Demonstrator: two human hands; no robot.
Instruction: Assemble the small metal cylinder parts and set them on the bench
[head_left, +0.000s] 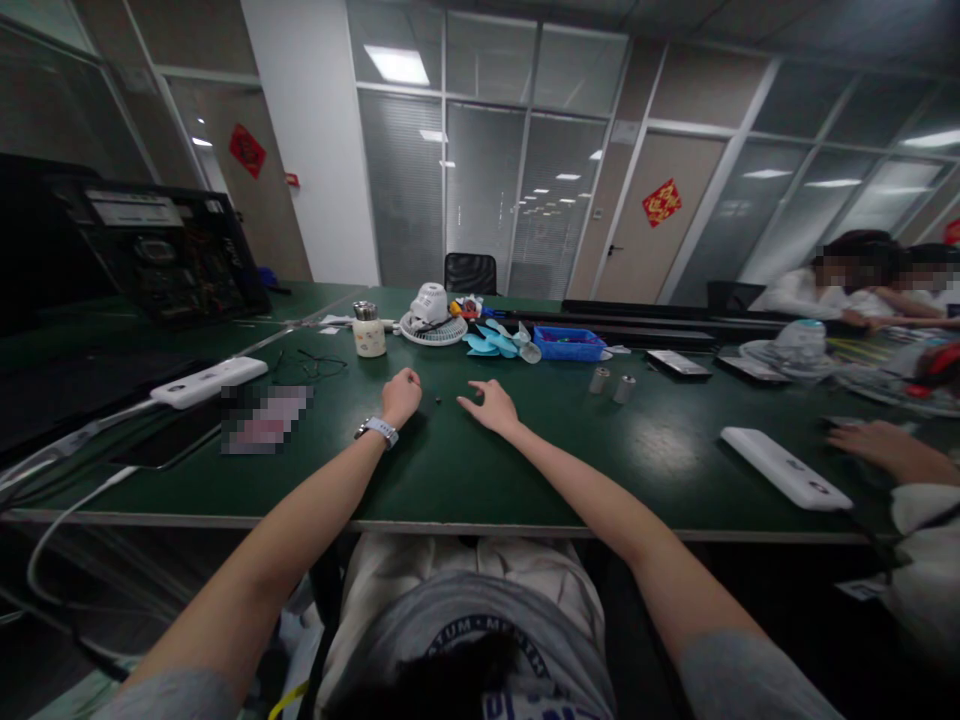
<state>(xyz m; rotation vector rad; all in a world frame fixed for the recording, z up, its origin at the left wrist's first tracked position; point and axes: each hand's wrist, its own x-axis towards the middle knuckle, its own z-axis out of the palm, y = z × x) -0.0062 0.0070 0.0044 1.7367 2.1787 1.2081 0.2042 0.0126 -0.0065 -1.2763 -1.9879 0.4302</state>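
Note:
My left hand (pixel 400 396), with a watch on its wrist, rests on the green table (pixel 465 470) curled into a loose fist; I cannot see anything inside it. My right hand (pixel 491 407) lies a little to its right with the fingers spread and nothing in them. Between the two hands sits a tiny dark part (pixel 439 400), touching neither hand. Further back are a white fan housing on its grille (pixel 431 315), a light blue fan blade (pixel 499 342) and a blue tray (pixel 568 343).
A small white jar (pixel 368 331), two small metal cylinders (pixel 611 384), white power strips (pixel 208 381) (pixel 784 467), a phone (pixel 161 445) and a black open machine (pixel 172 255) lie around. A co-worker's hand (pixel 881 447) rests at the right; other people sit at the far right.

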